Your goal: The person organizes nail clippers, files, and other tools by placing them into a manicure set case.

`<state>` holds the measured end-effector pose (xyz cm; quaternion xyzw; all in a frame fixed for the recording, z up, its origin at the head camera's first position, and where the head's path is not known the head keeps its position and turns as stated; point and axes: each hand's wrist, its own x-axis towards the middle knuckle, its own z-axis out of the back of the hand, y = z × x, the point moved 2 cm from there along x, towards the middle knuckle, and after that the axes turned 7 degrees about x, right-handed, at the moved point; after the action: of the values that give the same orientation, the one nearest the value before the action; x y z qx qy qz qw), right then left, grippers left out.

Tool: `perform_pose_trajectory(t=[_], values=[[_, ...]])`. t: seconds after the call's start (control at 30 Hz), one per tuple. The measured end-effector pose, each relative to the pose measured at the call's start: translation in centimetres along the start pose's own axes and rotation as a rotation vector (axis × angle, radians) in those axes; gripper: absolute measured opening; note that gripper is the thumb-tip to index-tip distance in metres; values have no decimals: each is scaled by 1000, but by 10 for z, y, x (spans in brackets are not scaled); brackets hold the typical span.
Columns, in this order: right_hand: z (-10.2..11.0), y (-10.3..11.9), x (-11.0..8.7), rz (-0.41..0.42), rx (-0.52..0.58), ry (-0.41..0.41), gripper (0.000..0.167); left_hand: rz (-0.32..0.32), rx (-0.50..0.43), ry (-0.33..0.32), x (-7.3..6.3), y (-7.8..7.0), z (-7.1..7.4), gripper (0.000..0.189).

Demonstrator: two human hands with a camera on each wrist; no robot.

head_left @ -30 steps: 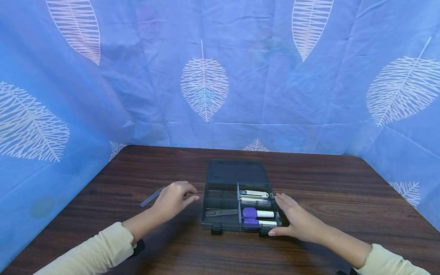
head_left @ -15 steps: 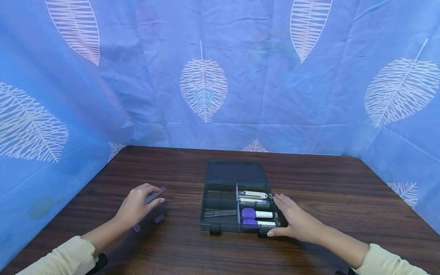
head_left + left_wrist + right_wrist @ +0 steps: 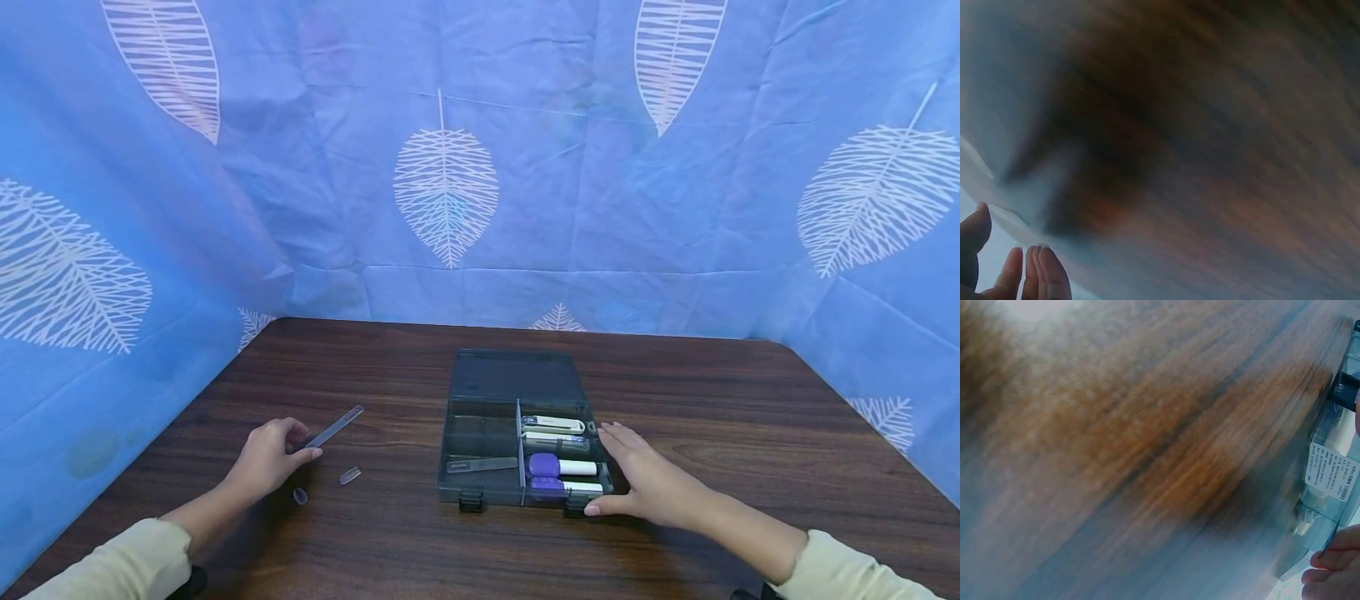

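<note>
My left hand (image 3: 270, 454) is at the near end of a clear flat strip (image 3: 336, 427), perhaps a nail file, lying on the table. Thumb and fingers stand apart around that end; contact is hard to tell. In the left wrist view the fingers (image 3: 1052, 275) look fairly straight. My right hand (image 3: 648, 479) rests against the right side of a dark see-through case (image 3: 480, 496), its thumb at the front corner. Inside the case are a similar strip (image 3: 482, 464), a cream nail clipper (image 3: 553, 424), a second pale item (image 3: 555, 439) and two purple bottles with white caps (image 3: 545, 465).
Two small clear pieces, one oval (image 3: 300, 496) and one oblong (image 3: 349, 476), lie near the left hand. The case's lid (image 3: 517, 373) is folded back. A divider (image 3: 519, 450) splits the inside. Blue leaf-print cloth (image 3: 525, 208) surrounds the brown wooden table (image 3: 712, 392).
My left hand has moved left and nearer, from beside the case to the near end of the clear strip, uncovering the small clear pieces. The right hand and case have stayed put.
</note>
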<state>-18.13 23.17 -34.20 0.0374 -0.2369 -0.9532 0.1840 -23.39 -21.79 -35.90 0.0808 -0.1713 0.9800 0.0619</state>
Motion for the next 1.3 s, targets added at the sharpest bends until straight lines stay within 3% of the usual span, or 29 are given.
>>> perform_pose_trajectory(t=[0.27, 0.57, 0.87, 1.3], values=[[-1, 0, 0, 6, -12, 2, 106, 56, -22, 40, 5, 6, -6, 28], [0, 1, -1, -7, -9, 1, 106, 67, -42, 65, 10, 6, -9, 21], [0, 1, 1, -7, -6, 1, 107, 126, -73, 99, 14, 5, -9, 14], [0, 0, 0, -2, -16, -8, 107, 49, -91, 68, 13, -3, -9, 9]])
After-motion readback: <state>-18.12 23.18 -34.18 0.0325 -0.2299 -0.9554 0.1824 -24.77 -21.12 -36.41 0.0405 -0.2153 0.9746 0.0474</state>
